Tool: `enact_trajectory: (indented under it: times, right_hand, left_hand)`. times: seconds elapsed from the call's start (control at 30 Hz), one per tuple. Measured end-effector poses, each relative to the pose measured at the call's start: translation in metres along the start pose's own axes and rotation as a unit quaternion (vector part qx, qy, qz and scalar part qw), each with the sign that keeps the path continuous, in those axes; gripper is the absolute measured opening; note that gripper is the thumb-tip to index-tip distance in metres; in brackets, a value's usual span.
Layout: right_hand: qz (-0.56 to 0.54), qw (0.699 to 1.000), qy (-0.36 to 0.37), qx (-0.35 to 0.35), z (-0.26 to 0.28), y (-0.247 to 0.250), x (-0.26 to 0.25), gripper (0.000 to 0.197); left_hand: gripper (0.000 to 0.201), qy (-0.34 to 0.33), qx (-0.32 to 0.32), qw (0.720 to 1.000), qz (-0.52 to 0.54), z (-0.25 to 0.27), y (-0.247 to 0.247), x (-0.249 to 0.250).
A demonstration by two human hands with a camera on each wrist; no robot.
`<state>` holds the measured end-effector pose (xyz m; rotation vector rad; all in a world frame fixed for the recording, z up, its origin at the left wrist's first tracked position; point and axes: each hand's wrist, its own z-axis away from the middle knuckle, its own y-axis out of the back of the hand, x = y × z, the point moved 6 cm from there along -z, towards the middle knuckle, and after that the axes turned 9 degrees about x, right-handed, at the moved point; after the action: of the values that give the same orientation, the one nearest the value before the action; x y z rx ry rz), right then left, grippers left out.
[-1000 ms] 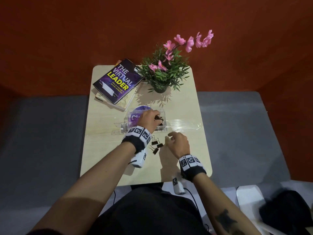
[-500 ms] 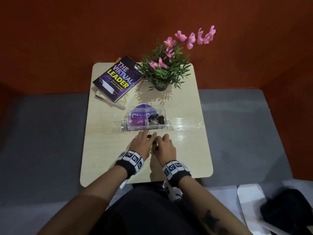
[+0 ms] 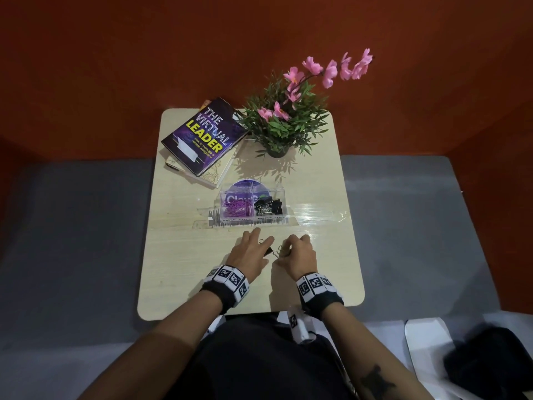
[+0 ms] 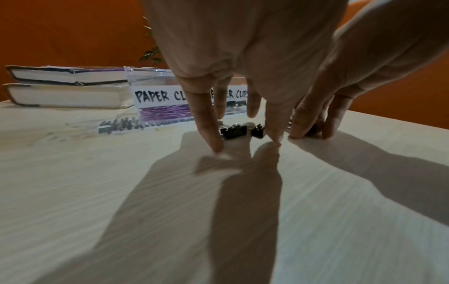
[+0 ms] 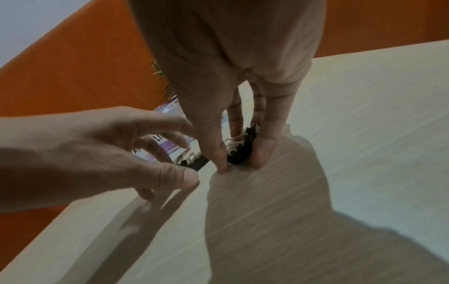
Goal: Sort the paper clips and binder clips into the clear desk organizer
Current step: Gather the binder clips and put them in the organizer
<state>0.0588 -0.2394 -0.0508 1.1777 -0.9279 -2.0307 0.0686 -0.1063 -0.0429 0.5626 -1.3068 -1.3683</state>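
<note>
The clear organizer (image 3: 284,210) stands mid-table, with purple paper clips (image 3: 236,209) in its left compartment and black binder clips (image 3: 269,205) in its right one. Loose black binder clips (image 3: 270,251) lie on the table in front of it, between my hands. My left hand (image 3: 261,241) reaches down over two of them (image 4: 233,131), its straight fingertips (image 4: 216,147) touching the table on either side without gripping. My right hand (image 3: 286,247) pinches one binder clip (image 5: 241,152) between thumb and finger, still on the table.
Two stacked books (image 3: 202,137) lie at the back left of the small wooden table (image 3: 178,264), and a potted plant with pink flowers (image 3: 284,122) stands at the back middle. A strip of shiny tape (image 3: 320,216) runs right of the organizer. Grey seating surrounds the table.
My left hand has come back from over the organizer's binder clip compartment to the loose clips in front. My right hand has closed in on a clip beside it.
</note>
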Motion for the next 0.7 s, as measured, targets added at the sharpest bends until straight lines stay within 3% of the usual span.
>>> enact_trajectory:
  times: [0.17, 0.33, 0.5, 0.7]
  right_hand:
    - [0.004, 0.999, -0.026, 0.019, -0.003, 0.001, 0.004, 0.016]
    - [0.001, 0.999, -0.001, 0.046, -0.005, 0.007, -0.004, 0.006]
    - [-0.078, 0.992, 0.015, 0.102, -0.011, 0.034, -0.017, 0.011]
    - [-0.11, 0.979, 0.112, 0.129, -0.032, 0.064, -0.077, 0.01]
  left_hand:
    - [0.02, -0.01, 0.025, 1.0, -0.005, -0.001, -0.002, 0.004]
    - [0.011, 0.046, 0.012, 0.999, 0.008, -0.007, 0.001, 0.005]
    - [0.018, 0.021, -0.007, 0.999, -0.028, -0.007, 0.005, 0.009]
    - [0.026, 0.072, 0.032, 0.996, 0.033, 0.001, 0.019, -0.005]
